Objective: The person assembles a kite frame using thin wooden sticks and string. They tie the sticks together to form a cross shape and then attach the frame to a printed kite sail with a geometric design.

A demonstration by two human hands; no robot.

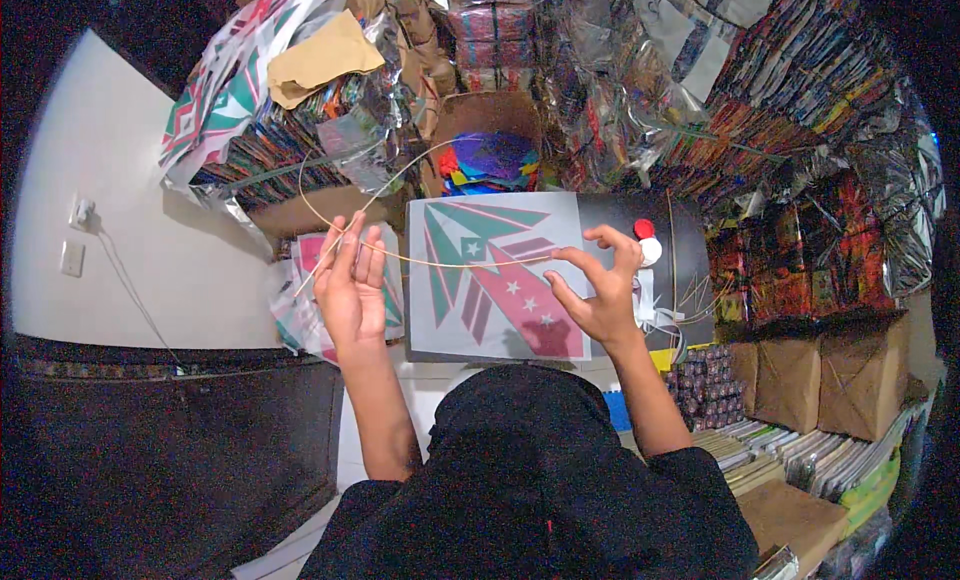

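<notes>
My left hand [355,285], palm up, grips two thin pale sticks where they cross between its fingers. The straighter stick [405,173] slants up to the right. The other, a curved stick [430,263], loops behind the fingers and bows across to the right. Its right end reaches the index fingertip of my right hand [605,285], whose thumb and fingers are spread apart. Below the sticks lies a white paper sheet [540,215] with green, pink and maroon shapes and white stars. The sheet rests on a dark board [685,220].
On the board's right are a red round piece [644,229], a white round piece [650,251] and pale strips [646,298]. Beyond it stands an open cardboard box [490,110] of colourful sheets. Wrapped bundles [790,110] crowd behind and right. A dark cabinet [170,440] stands left.
</notes>
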